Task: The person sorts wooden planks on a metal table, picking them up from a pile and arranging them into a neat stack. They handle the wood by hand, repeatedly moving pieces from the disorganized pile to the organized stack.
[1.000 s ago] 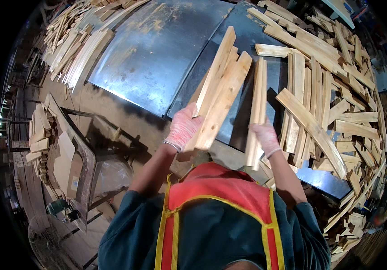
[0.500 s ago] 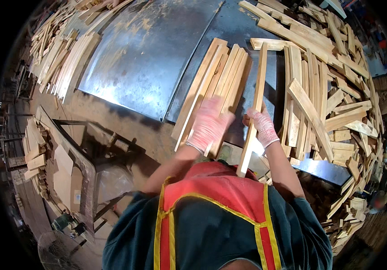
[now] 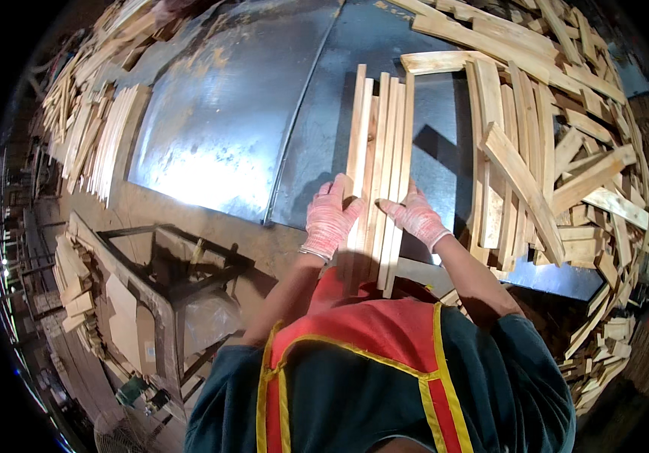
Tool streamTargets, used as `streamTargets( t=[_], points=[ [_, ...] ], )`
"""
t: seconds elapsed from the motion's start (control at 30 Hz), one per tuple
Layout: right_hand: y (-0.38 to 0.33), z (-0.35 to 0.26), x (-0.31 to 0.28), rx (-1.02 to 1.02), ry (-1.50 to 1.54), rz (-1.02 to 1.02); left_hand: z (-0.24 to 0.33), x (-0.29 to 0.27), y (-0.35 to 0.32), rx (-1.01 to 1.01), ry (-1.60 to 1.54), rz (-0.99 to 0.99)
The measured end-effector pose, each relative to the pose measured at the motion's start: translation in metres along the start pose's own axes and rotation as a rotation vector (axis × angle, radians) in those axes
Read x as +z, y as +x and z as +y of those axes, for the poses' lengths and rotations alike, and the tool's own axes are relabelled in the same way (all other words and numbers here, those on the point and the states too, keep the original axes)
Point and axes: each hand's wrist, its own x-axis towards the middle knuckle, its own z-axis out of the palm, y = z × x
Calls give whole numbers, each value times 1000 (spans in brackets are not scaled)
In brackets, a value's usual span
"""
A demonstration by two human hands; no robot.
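Several pale wooden strips (image 3: 382,143) stand side by side in a narrow bundle in front of me, their near ends reaching over my red apron. Against the left side of the bundle my left hand (image 3: 330,217), in a pinkish-white glove, presses with its thumb over the near strips. My right hand (image 3: 418,217), gloved alike, clasps the right side, thumb on top and fingers around the outer strip. Between them the two hands squeeze the strips together. The fingers on the outer right side are partly hidden.
Below the strips lies a shiny metal tabletop (image 3: 226,113) with a seam. To the right are a row of strips, a slanting board (image 3: 522,192) and a large heap of offcuts (image 3: 596,170). More strips (image 3: 117,140) lie at left, above a dark frame (image 3: 162,302).
The single strip in my right hand has moved left against the others. My left hand has shifted to the bundle's left side, and the fanned strips are now tighter and straighter.
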Motion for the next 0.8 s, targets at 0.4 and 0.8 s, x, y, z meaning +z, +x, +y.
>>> streamTargets(
  t=[0.4, 0.8],
  points=[
    [20, -152, 66, -15, 384, 42, -79, -103, 46, -329, -1143, -272],
    [20, -220, 110, -313, 335, -236, -230, -208, 81, -109, -63, 83]
  ],
)
